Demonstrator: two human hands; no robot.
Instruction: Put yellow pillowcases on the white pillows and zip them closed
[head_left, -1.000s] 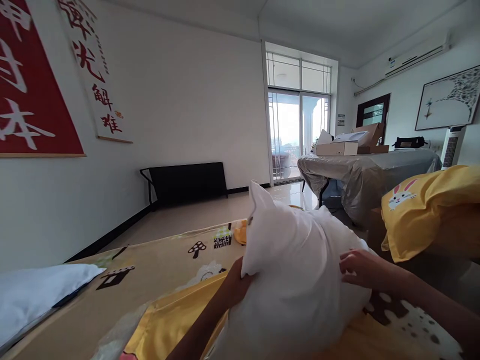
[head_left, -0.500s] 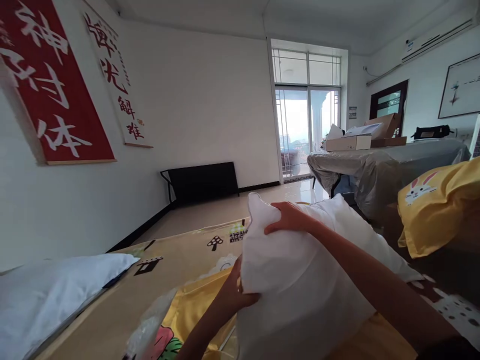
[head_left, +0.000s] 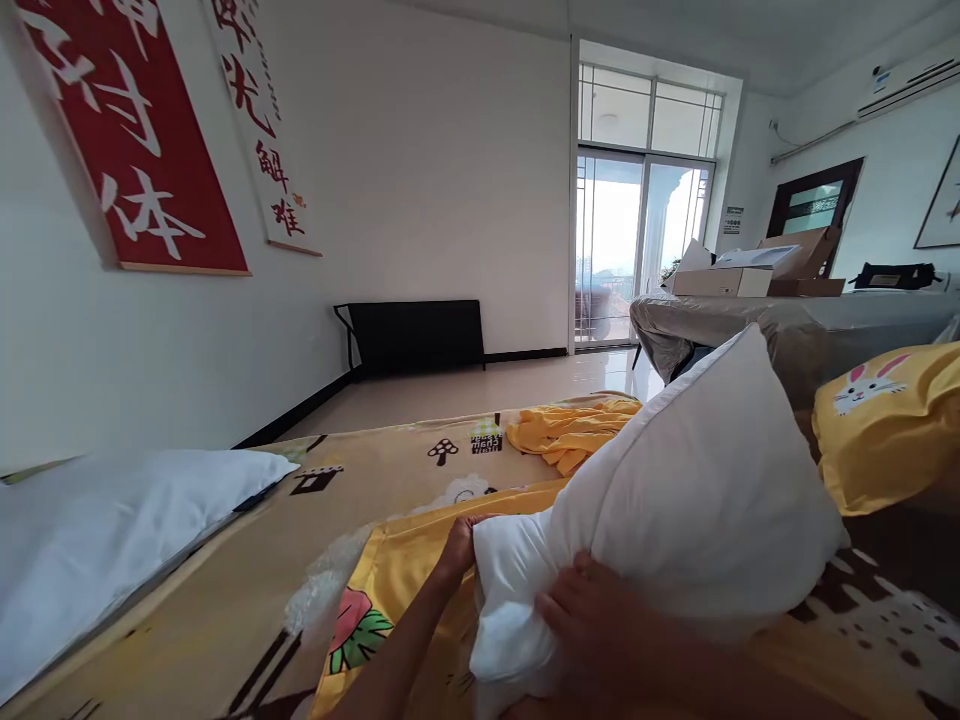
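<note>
White pillow [head_left: 697,490] on the bed [head_left: 225,600]: left hand [head_left: 457,545] and right hand [head_left: 592,625] both grip its near corner (yellow pillowcase [head_left: 405,570] beneath).

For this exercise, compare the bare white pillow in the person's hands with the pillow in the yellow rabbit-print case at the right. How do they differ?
The bare white pillow has no cover; the yellow rabbit-print pillow is cased. The left hand and right hand squeeze the white one's corner; nothing touches the yellow one. Both look plump.

Head view, seemingly low, forward across bed [head_left: 225,590]
</note>
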